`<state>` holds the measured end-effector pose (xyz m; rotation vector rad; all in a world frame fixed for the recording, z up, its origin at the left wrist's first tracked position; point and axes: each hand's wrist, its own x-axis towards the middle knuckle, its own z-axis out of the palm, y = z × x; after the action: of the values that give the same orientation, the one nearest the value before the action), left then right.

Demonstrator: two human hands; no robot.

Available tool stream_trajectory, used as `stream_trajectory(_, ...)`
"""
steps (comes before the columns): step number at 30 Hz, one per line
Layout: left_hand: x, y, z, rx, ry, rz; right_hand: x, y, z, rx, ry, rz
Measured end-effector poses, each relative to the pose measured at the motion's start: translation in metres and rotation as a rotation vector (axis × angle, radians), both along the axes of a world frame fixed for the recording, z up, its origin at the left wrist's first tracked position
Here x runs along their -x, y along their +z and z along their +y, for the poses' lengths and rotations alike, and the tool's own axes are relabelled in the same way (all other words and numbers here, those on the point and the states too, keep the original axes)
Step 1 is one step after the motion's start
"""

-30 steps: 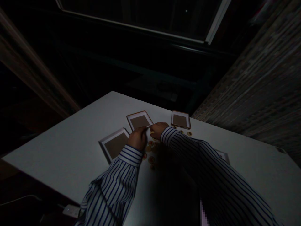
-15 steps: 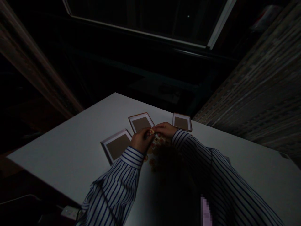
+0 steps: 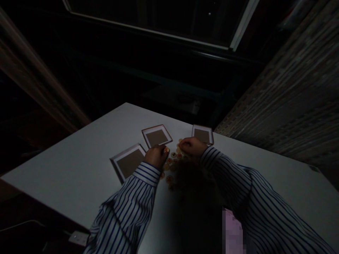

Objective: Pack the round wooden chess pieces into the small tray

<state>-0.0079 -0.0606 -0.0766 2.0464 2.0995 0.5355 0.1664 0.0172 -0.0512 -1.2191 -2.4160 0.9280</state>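
Round wooden Chinese chess pieces (image 3: 173,155), some with red and some with dark characters, lie loosely on the white table between my hands. A piece with a red character (image 3: 166,150) is pinched in the fingers of my left hand (image 3: 155,155). My right hand (image 3: 194,146) is closed, its fingertips at a few pale pieces (image 3: 178,145) on the far side of the pile; whether it grips one is hidden. Several pieces nearer to me sink into dark shadow. Striped sleeves cover both forearms.
Three shallow open boxes with brown bottoms stand around the pile: a large left box (image 3: 129,163), a middle box (image 3: 156,135) and a right box (image 3: 202,135). The white table (image 3: 79,158) has its far edge behind them. A power strip (image 3: 78,238) sits at lower left; a curtain (image 3: 278,77) hangs right.
My hands were together over the pile with a piece between them. They have moved apart, the left keeping a piece and the right going rightward to the far pieces.
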Motion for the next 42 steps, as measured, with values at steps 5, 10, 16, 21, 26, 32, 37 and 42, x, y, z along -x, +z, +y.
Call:
stream_trajectory(5, -0.002, -0.004, 0.003, 0.031, 0.022, 0.050, -0.015, 0.011, -0.013, -0.241, 0.003, -0.347)
stream_trajectory(10, -0.002, -0.007, 0.006, 0.026, 0.023, 0.062, -0.023, 0.011, -0.009, -0.285, -0.009, -0.498)
stream_trajectory(16, 0.000, -0.005, 0.007, 0.044, -0.003, 0.047, -0.011, 0.011, 0.006, -0.327, 0.003, -0.561)
stream_trajectory(21, 0.002, 0.005, 0.005, 0.002, 0.013, 0.018, 0.011, 0.014, 0.023, -0.343, 0.025, -0.582)
stream_trajectory(26, 0.005, 0.014, 0.005, -0.035, 0.033, -0.040, 0.024, 0.014, 0.032, -0.303, 0.055, -0.609)
stream_trajectory(32, 0.008, 0.018, 0.008, -0.063, 0.043, -0.074, 0.026, 0.017, 0.034, -0.252, 0.036, -0.568)
stream_trajectory(37, 0.007, 0.021, 0.013, -0.109, 0.009, -0.103, 0.022, 0.010, 0.042, -0.186, -0.015, -0.410)
stream_trajectory(42, -0.001, 0.027, 0.023, -0.168, -0.049, -0.216, 0.016, 0.009, 0.049, -0.074, -0.031, -0.161)
